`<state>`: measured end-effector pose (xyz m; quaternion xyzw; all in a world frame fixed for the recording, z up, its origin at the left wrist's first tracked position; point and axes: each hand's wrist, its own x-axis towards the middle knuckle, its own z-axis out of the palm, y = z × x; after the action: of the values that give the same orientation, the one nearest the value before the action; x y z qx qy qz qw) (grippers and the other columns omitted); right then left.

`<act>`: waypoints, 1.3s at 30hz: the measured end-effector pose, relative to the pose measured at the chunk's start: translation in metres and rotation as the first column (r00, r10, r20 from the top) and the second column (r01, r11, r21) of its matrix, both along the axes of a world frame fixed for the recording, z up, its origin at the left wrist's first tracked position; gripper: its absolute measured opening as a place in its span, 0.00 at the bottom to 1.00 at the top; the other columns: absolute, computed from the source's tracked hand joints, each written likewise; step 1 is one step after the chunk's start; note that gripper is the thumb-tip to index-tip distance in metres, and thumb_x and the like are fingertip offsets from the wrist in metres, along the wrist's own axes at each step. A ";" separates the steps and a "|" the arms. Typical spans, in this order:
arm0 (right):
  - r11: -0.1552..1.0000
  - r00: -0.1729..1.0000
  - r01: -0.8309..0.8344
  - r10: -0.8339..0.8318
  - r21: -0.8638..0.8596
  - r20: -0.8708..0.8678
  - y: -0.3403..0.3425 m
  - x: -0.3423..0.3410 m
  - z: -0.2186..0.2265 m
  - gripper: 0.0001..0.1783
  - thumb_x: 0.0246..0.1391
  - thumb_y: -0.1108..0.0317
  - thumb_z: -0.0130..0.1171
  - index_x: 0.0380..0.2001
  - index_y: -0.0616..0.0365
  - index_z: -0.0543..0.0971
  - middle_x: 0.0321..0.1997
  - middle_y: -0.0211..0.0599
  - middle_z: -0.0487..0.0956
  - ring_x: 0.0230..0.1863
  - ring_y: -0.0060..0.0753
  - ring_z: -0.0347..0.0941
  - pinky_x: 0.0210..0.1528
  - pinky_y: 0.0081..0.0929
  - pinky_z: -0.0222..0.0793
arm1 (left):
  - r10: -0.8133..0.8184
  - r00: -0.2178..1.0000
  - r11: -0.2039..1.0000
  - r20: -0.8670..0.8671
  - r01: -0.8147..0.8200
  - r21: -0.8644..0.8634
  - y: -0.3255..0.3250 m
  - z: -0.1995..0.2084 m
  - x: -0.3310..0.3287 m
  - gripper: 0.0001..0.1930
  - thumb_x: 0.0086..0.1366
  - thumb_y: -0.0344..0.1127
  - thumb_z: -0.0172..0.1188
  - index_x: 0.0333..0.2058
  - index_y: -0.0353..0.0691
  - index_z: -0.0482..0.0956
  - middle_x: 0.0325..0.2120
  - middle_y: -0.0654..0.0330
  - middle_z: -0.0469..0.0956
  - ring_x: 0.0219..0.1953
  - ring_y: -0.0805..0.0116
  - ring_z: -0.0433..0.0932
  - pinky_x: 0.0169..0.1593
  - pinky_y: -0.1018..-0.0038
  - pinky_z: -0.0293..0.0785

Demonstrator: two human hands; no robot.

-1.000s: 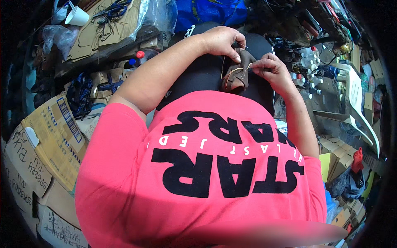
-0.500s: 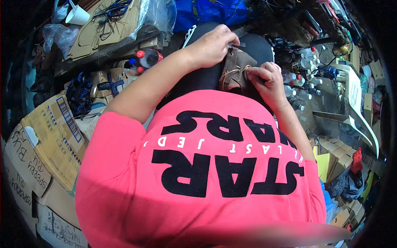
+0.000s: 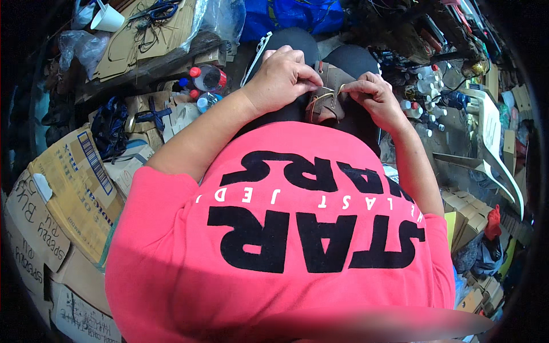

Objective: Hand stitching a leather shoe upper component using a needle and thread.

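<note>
A brown leather shoe upper [image 3: 331, 107] with eyelets rests on my lap between my dark-trousered thighs. Pale, thin lace [image 3: 323, 96] crosses its front in loose strands. From the left, my left hand [image 3: 284, 78] reaches over it, thumb and forefinger pinched at a strand by the left row of eyelets. My right hand [image 3: 374, 98] pinches another part of the lace at the right edge, with its other fingers curled. The exact grip at the left fingertips is partly hidden.
Bottles with red and blue caps [image 3: 209, 78] stand left of my legs. Scissors [image 3: 160, 10] lie on stacked cardboard at upper left, near a white cup [image 3: 107, 19]. Cardboard boxes [image 3: 71, 188] fill the left side. More bottles and a white plastic chair [image 3: 490, 128] are at right.
My left hand has come down and left from the upper's far end to the lace at its middle. My right hand stays at the right edge, shifted slightly up.
</note>
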<state>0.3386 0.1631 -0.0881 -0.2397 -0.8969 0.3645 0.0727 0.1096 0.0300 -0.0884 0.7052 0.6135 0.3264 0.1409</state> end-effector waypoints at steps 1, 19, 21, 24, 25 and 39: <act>1.000 1.000 0.009 -0.009 -0.022 -0.014 0.000 0.000 -0.001 0.17 0.44 0.77 0.60 0.35 0.41 0.85 0.27 0.25 0.72 0.36 0.30 0.67 0.43 0.28 0.59 | -0.001 1.000 1.000 -0.009 0.001 0.005 0.001 0.000 0.001 0.05 0.51 0.37 0.66 0.29 0.56 0.85 0.21 0.66 0.68 0.32 0.66 0.68 0.39 0.68 0.61; 0.997 0.998 -0.014 0.010 -0.072 -0.061 0.002 0.002 -0.005 0.14 0.46 0.72 0.64 0.36 0.41 0.86 0.25 0.24 0.72 0.33 0.27 0.66 0.40 0.24 0.62 | -0.109 0.987 0.986 -0.120 0.123 0.111 0.005 0.001 0.011 0.07 0.51 0.33 0.66 0.30 0.54 0.85 0.22 0.68 0.67 0.34 0.67 0.68 0.40 0.69 0.59; 0.996 0.998 -0.012 0.006 -0.088 -0.065 0.002 0.003 -0.005 0.14 0.46 0.71 0.64 0.37 0.41 0.86 0.25 0.24 0.72 0.33 0.26 0.65 0.40 0.24 0.62 | -0.106 0.990 0.990 -0.091 0.113 0.080 0.001 0.000 0.006 0.09 0.51 0.33 0.66 0.32 0.55 0.86 0.22 0.68 0.68 0.35 0.67 0.68 0.41 0.69 0.59; 0.994 0.998 0.011 -0.019 -0.107 -0.065 0.001 0.004 -0.007 0.14 0.46 0.70 0.65 0.37 0.40 0.86 0.24 0.24 0.71 0.33 0.26 0.65 0.40 0.24 0.62 | -0.086 0.994 0.996 -0.061 0.088 0.024 -0.004 -0.009 -0.001 0.12 0.51 0.33 0.66 0.35 0.58 0.86 0.23 0.69 0.69 0.36 0.68 0.68 0.44 0.68 0.58; 0.997 0.998 0.009 -0.014 -0.077 -0.061 0.001 0.004 -0.008 0.14 0.46 0.70 0.65 0.37 0.40 0.86 0.24 0.24 0.71 0.33 0.27 0.65 0.40 0.24 0.61 | -0.067 0.996 0.998 -0.060 0.067 0.000 -0.005 -0.012 -0.003 0.13 0.51 0.33 0.66 0.36 0.60 0.86 0.23 0.70 0.69 0.36 0.68 0.68 0.45 0.68 0.57; 0.993 0.986 0.114 -0.115 -0.017 -0.124 -0.014 -0.007 -0.011 0.14 0.41 0.72 0.68 0.36 0.52 0.85 0.24 0.28 0.76 0.31 0.29 0.67 0.39 0.27 0.62 | 0.102 0.993 0.992 0.056 -0.098 -0.075 0.000 -0.019 0.015 0.08 0.49 0.36 0.67 0.31 0.53 0.84 0.24 0.71 0.77 0.36 0.70 0.72 0.46 0.70 0.58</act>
<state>0.3318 0.1487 -0.0989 -0.2681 -0.8735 0.3783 0.1481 0.1247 0.0301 -0.1069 0.6580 0.6548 0.3318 0.1679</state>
